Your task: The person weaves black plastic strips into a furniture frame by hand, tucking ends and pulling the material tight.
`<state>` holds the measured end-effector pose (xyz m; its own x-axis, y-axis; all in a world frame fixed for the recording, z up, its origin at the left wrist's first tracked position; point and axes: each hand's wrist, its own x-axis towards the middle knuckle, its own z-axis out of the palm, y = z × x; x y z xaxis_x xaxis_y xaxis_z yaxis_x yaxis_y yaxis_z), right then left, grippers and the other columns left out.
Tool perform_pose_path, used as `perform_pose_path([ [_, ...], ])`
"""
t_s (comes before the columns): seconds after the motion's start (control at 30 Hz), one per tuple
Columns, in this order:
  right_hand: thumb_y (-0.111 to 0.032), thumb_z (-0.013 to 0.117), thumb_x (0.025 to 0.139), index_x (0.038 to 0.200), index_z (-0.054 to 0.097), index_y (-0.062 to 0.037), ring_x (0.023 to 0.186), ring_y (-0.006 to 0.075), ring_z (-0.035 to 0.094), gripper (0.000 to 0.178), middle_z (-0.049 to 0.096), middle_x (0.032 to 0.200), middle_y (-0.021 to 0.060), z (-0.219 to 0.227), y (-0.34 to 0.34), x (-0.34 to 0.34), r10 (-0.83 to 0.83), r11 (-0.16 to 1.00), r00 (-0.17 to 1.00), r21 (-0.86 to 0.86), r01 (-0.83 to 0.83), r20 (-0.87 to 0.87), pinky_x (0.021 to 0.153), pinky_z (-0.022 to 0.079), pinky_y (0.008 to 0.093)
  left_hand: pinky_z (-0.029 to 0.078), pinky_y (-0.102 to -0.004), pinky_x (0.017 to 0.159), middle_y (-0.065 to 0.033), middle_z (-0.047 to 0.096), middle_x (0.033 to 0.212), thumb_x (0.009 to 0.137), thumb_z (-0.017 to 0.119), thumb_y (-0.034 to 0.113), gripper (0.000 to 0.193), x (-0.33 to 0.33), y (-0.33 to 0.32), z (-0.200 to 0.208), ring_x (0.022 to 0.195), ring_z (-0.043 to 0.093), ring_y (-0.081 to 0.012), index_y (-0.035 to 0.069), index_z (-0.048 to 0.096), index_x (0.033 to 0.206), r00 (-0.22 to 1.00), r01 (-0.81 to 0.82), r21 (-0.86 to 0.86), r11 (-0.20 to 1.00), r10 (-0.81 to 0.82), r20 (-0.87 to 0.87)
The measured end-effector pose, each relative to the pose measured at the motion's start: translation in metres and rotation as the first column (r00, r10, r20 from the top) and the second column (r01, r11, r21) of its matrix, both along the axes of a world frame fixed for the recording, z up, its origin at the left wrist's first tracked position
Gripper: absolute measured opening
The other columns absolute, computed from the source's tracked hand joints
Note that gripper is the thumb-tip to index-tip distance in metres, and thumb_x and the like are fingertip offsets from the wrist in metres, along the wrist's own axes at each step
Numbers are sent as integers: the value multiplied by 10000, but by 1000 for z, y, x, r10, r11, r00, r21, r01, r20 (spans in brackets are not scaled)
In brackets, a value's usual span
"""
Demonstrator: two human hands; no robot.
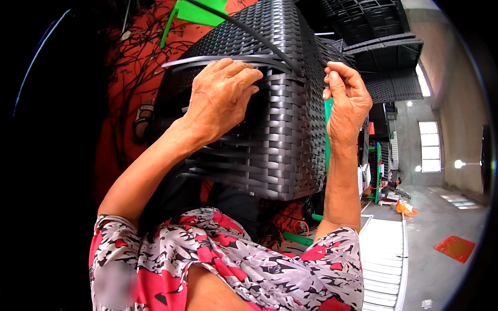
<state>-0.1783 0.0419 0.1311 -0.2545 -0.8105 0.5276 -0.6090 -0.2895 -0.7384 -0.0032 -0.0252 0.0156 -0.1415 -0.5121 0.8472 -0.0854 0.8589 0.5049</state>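
Left hand: fingers bent over loose flat strips on the near side of the woven black piece; actual grip hidden, can't tell. Right hand: thumb and index nearly meet, other fingers curled, just beside the piece's right face; can't tell if anything's pinched. Piece sits between the forearms, in front of the torso. Longer dark strip slants across its top to the corner. Handling, my judgement: keep strips flat and untwisted, draw slack evenly, support the weave near the corner, and keep the long strip from snagging. Beyond: red floor covering, scattered offcuts.
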Motion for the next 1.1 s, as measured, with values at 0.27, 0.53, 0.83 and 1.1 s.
perform_pose_path([
  [0.27,35,630,811,914,665,-16,683,29,534,121,617,830,-18,0,12,8,66,981,992,188,-44,-112,586,437,178,483,-366,756,-118,641,878,702,646,-22,230,-5,-12,4,837,615,-297,13,636,929,992,62,-32,998,-58,115],
  [0.53,61,653,734,885,666,-11,730,176,624,168,632,822,83,6,-2,14,229,970,841,191,-153,-490,626,488,261,448,-363,737,-85,620,819,719,610,-15,218,-8,-10,3,803,597,-268,43,603,929,996,54,-8,999,-53,74],
  [0.83,70,617,677,881,583,-41,779,245,605,235,589,807,74,-3,0,26,80,994,362,45,-103,-929,618,511,338,439,-271,746,-51,539,838,737,620,-63,250,1,5,13,792,516,-153,28,585,967,942,335,383,861,-292,-166],
  [1.1,14,538,746,853,558,-17,760,312,612,114,602,789,155,0,-6,26,187,975,487,223,16,-853,669,490,411,448,-360,584,-69,478,746,706,629,-2,134,7,-12,13,657,548,-270,53,586,820,989,93,-107,990,-80,124],
])
